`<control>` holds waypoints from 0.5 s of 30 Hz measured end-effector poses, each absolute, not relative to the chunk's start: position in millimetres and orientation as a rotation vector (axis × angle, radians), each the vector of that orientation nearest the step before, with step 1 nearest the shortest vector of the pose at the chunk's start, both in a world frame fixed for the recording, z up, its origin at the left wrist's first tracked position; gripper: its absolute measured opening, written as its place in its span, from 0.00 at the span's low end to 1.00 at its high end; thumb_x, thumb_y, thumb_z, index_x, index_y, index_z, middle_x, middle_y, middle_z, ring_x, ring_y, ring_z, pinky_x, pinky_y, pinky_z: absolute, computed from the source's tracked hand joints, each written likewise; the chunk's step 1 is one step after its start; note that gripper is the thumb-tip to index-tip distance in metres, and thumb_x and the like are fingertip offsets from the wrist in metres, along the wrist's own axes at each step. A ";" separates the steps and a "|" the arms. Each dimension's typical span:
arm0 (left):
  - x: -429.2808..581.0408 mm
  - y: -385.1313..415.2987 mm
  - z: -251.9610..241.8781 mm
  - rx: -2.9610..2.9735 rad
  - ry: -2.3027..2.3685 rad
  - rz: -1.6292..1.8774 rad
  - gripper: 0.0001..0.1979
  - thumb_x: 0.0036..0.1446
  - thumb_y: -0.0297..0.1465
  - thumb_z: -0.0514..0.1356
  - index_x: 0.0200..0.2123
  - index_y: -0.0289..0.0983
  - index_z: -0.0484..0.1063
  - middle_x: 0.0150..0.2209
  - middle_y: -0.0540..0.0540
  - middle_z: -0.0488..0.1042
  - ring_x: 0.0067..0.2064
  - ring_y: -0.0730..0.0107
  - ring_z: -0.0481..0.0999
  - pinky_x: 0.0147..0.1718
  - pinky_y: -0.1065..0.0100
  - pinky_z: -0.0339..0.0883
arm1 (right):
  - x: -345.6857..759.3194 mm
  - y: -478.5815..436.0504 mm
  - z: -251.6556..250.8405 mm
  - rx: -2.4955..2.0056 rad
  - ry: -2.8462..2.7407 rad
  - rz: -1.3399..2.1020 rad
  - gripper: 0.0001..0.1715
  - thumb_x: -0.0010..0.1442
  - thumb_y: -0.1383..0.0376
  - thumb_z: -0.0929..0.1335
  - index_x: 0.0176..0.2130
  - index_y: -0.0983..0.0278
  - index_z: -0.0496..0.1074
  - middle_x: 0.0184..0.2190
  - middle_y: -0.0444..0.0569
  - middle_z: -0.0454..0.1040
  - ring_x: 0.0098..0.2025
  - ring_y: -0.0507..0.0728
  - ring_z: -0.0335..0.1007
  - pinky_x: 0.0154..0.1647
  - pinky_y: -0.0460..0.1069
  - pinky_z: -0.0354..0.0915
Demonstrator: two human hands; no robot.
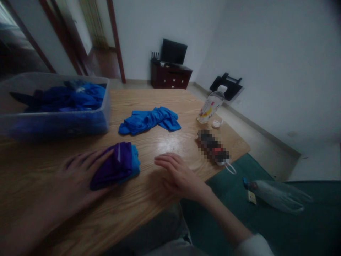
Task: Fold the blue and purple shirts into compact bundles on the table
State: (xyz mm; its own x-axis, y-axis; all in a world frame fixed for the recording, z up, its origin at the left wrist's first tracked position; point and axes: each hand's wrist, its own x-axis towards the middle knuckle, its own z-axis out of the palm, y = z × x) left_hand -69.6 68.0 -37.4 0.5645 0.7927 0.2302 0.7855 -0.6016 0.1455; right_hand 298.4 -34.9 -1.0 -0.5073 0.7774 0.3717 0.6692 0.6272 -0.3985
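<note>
A compact bundle of folded purple and light-blue cloth rests on the wooden table in front of me. My left hand grips it from the left, fingers along its top and far side and thumb at the near edge. To the right of the bundle, apart from it, my right hand hovers low over the tabletop, fingers stretched and nothing in it. Beyond both hands lies a crumpled bright-blue cloth. A translucent plastic bin at the far left holds a heap of blue and dark cloth.
A clear bottle with a white cap, a small pale item and a pixelated object with a strap stand near the table's right edge. Right of the table, a plastic bag lies on a green surface.
</note>
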 end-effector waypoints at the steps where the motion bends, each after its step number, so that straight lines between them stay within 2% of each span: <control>1: -62.4 66.2 -36.0 2.798 1.283 0.446 0.47 0.54 0.51 0.67 0.75 0.54 0.58 0.72 0.44 0.68 0.69 0.37 0.68 0.70 0.39 0.52 | 289.3 -26.1 3.7 -1.111 -2.379 0.295 0.34 0.74 0.58 0.68 0.73 0.59 0.57 0.71 0.58 0.65 0.75 0.64 0.56 0.76 0.66 0.56; 3: -51.3 65.2 -35.2 2.823 1.100 0.469 0.47 0.50 0.47 0.69 0.73 0.57 0.61 0.72 0.47 0.68 0.70 0.42 0.69 0.73 0.43 0.48 | 275.7 -9.3 11.8 -1.111 -2.449 0.321 0.39 0.74 0.50 0.68 0.74 0.60 0.56 0.77 0.59 0.56 0.80 0.66 0.46 0.78 0.66 0.52; 5: -45.0 65.2 -35.7 2.815 1.001 0.479 0.45 0.49 0.45 0.69 0.71 0.59 0.64 0.71 0.50 0.69 0.71 0.42 0.68 0.76 0.40 0.40 | 268.5 4.8 16.3 -1.161 -2.475 0.343 0.42 0.74 0.46 0.66 0.75 0.60 0.54 0.79 0.61 0.49 0.81 0.67 0.40 0.79 0.67 0.50; 8: -45.1 65.4 -34.4 2.846 0.898 0.478 0.43 0.49 0.40 0.66 0.70 0.60 0.66 0.71 0.52 0.69 0.74 0.40 0.63 0.77 0.37 0.30 | 266.1 14.3 14.6 -1.160 -2.505 0.441 0.44 0.75 0.44 0.64 0.77 0.62 0.51 0.78 0.62 0.52 0.81 0.65 0.43 0.79 0.65 0.48; 12: -65.4 72.9 -33.7 2.882 0.865 0.562 0.44 0.46 0.34 0.64 0.69 0.63 0.68 0.75 0.55 0.62 0.77 0.41 0.56 0.77 0.38 0.36 | 262.7 -1.6 1.5 -1.104 -2.495 0.596 0.52 0.73 0.41 0.66 0.78 0.67 0.47 0.76 0.65 0.57 0.78 0.65 0.51 0.80 0.63 0.46; 15: -86.7 84.0 -43.5 2.802 0.998 0.673 0.43 0.50 0.34 0.62 0.69 0.71 0.64 0.77 0.62 0.56 0.78 0.42 0.56 0.76 0.37 0.43 | 256.2 -22.8 -6.5 -1.067 -2.467 0.661 0.53 0.71 0.42 0.68 0.78 0.67 0.48 0.75 0.64 0.60 0.77 0.65 0.54 0.80 0.61 0.45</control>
